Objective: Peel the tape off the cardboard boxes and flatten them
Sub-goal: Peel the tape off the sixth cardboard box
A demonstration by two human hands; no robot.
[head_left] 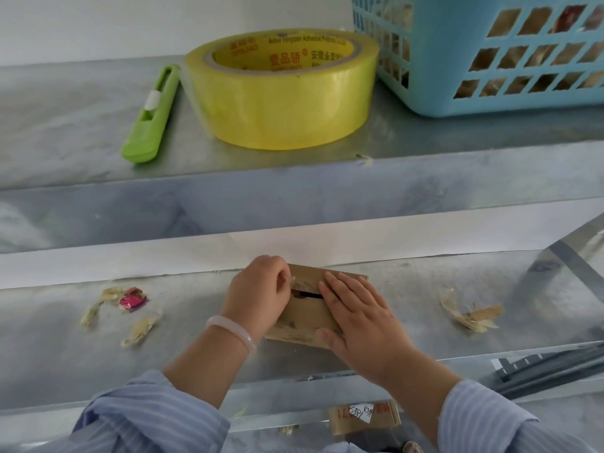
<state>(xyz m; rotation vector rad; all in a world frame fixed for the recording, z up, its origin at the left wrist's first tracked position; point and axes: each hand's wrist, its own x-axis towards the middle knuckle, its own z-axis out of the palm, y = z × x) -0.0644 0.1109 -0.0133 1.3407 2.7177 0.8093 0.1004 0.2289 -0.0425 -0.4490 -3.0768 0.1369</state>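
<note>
Left hand (258, 289) grip is curled, pinching tape (299, 284) at the top seam of the cardboard box (304, 313). Right hand (359, 317) lies flat, fingers straight, pressing the box onto the worktop (425, 289). The seam runs left-right.

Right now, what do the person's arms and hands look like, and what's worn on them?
Both hands are bare: the left hand and right hand show no gloves or rings. A pale, translucent bangle circles the left wrist. The left sleeve and right sleeve are light blue with fine white stripes, pushed up the forearms.
</note>
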